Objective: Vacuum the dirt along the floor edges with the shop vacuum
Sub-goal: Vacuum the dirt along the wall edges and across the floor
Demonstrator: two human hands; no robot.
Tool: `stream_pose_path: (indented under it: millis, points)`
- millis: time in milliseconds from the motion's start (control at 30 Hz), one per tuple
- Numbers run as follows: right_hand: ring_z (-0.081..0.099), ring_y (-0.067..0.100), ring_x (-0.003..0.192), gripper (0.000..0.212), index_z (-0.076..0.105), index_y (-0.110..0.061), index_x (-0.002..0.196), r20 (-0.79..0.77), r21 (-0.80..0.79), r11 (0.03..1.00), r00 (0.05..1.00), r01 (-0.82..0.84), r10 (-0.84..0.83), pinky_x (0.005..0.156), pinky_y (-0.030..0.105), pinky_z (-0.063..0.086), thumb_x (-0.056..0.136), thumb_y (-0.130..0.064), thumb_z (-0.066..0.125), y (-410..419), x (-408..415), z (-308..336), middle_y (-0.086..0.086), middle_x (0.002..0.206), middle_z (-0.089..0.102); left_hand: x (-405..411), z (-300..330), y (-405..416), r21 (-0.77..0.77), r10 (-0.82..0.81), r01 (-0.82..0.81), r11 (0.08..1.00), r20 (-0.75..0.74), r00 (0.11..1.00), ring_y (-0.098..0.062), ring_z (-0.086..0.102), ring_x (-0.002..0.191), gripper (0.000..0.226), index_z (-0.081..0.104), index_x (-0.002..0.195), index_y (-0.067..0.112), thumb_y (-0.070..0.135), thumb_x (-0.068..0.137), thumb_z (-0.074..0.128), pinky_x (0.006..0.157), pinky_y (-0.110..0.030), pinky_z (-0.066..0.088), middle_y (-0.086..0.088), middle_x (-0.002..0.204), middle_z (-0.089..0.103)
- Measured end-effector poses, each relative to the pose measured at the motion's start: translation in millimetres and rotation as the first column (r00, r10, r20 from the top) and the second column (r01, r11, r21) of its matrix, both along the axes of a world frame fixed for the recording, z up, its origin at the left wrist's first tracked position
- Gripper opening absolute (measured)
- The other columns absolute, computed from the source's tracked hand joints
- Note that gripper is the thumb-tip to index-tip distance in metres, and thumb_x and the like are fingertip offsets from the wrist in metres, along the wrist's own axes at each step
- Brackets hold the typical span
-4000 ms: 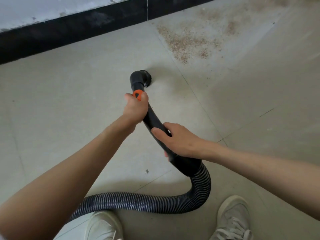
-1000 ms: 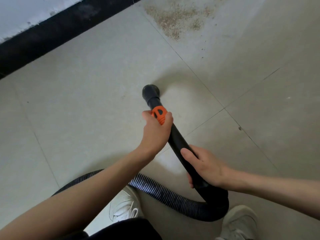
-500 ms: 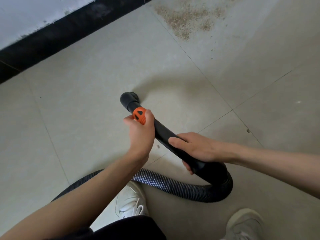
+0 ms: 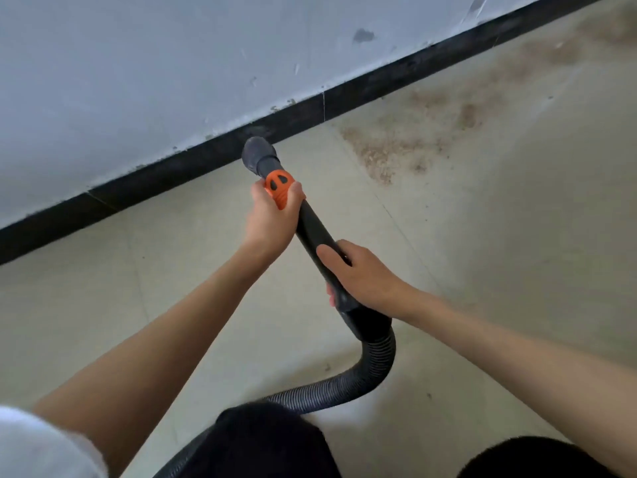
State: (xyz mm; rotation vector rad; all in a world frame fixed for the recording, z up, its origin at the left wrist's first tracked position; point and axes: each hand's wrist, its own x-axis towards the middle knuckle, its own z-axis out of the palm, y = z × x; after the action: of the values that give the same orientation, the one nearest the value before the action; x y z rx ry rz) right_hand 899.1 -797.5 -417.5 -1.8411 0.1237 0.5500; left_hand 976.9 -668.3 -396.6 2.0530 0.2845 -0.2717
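A black vacuum wand point(image 4: 312, 232) runs from a round nozzle point(image 4: 256, 155) down to a ribbed grey hose point(image 4: 372, 370). The nozzle sits at the foot of the black baseboard point(image 4: 193, 163). My left hand point(image 4: 272, 219) grips the wand at its orange collar point(image 4: 280, 188), just behind the nozzle. My right hand point(image 4: 362, 276) grips the wand lower down, near the cuff where the hose joins. A patch of brown dirt point(image 4: 396, 150) lies on the tiles to the right of the nozzle, spreading along the wall.
A scuffed white wall point(image 4: 138, 70) rises above the baseboard. Beige floor tiles point(image 4: 499, 270) fill the view. The hose curves back under my dark-clothed knees point(image 4: 265, 439) at the bottom edge.
The nozzle has moved from the open floor up against the baseboard. The view has tilted up, so the wall and more dirt show. Both hands keep their grips.
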Motion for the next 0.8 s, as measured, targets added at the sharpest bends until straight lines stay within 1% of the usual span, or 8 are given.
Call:
stream_pose_path:
  millis: [67,133,267,333,433,533,667,800]
  points:
    - [0.059,0.021,0.051,0.035,0.047,-0.009,0.081,-0.005,0.06,0.998,1.0,0.006,-0.005,0.061,0.032,0.05,0.1,-0.038,0.042,11,11,38,0.002,0.057,0.061,8,43,16,0.084,-0.057,0.056,0.995,0.014,0.998,-0.017,0.058,0.077,0.051,0.029,0.138,0.017,0.045,0.096,0.04,0.06,-0.027,0.044,-0.003,0.095,0.058]
    - [0.057,0.02,0.049,0.033,0.047,-0.008,0.082,-0.027,0.093,0.996,1.0,-0.007,0.01,0.059,0.032,0.05,0.101,-0.035,0.043,23,17,77,0.003,0.057,0.06,8,84,38,0.174,-0.085,0.08,0.982,0.023,0.996,-0.02,0.058,0.089,0.054,0.027,0.143,0.018,0.047,0.097,0.036,0.066,-0.028,0.043,-0.001,0.098,0.056]
    - [0.055,0.015,0.048,0.028,0.049,-0.008,0.086,-0.025,0.139,0.988,0.997,-0.067,0.072,0.056,0.03,0.05,0.1,-0.032,0.045,57,40,168,0.004,0.06,0.058,-1,178,95,0.392,-0.145,0.092,0.915,0.11,0.983,-0.021,0.047,0.118,0.056,0.026,0.145,0.012,0.037,0.098,0.041,0.097,-0.031,0.037,-0.01,0.131,0.047]
    - [0.056,0.015,0.048,0.027,0.05,-0.009,0.085,-0.012,0.145,0.983,0.993,-0.116,0.119,0.055,0.03,0.051,0.099,-0.032,0.047,81,50,221,0.003,0.059,0.058,-7,233,131,0.505,-0.144,0.047,0.862,0.155,0.977,-0.026,0.039,0.128,0.056,0.025,0.146,0.009,0.031,0.098,0.044,0.105,-0.034,0.03,-0.014,0.138,0.043]
    - [0.057,0.015,0.05,0.028,0.05,-0.009,0.087,0.034,0.107,0.969,0.975,-0.222,0.22,0.056,0.028,0.05,0.098,-0.034,0.048,118,64,303,0.002,0.058,0.058,-15,313,180,0.592,-0.112,-0.026,0.806,0.196,0.974,-0.033,0.04,0.126,0.058,0.025,0.146,0.005,0.026,0.097,0.046,0.104,-0.04,0.031,-0.018,0.137,0.042]
    - [0.057,0.018,0.05,0.027,0.049,-0.011,0.083,0.05,0.112,0.946,0.952,-0.305,0.301,0.053,0.029,0.05,0.099,-0.033,0.048,162,74,388,0.006,0.061,0.057,-35,387,227,0.6,-0.041,-0.098,0.794,0.214,0.976,-0.037,0.041,0.124,0.058,0.027,0.145,0.002,0.021,0.096,0.05,0.104,-0.042,0.032,-0.02,0.136,0.043]
    - [0.055,0.013,0.045,0.025,0.046,-0.012,0.08,0.065,0.114,0.907,0.914,-0.406,0.401,0.047,0.024,0.047,0.099,-0.028,0.048,234,73,501,0.007,0.061,0.056,-74,483,296,0.573,0.119,-0.228,0.787,0.223,0.968,-0.035,0.038,0.129,0.059,0.026,0.146,0.002,0.022,0.096,0.05,0.106,-0.04,0.031,-0.02,0.137,0.043]
    - [0.055,0.015,0.048,0.025,0.047,-0.012,0.08,0.098,0.149,0.843,0.856,-0.517,0.508,0.048,0.023,0.047,0.099,-0.027,0.049,303,63,586,0.007,0.061,0.056,-128,558,363,0.605,0.268,-0.329,0.725,0.192,0.944,-0.037,0.044,0.124,0.06,0.027,0.145,0.004,0.022,0.094,0.052,0.104,-0.041,0.033,-0.02,0.134,0.046]
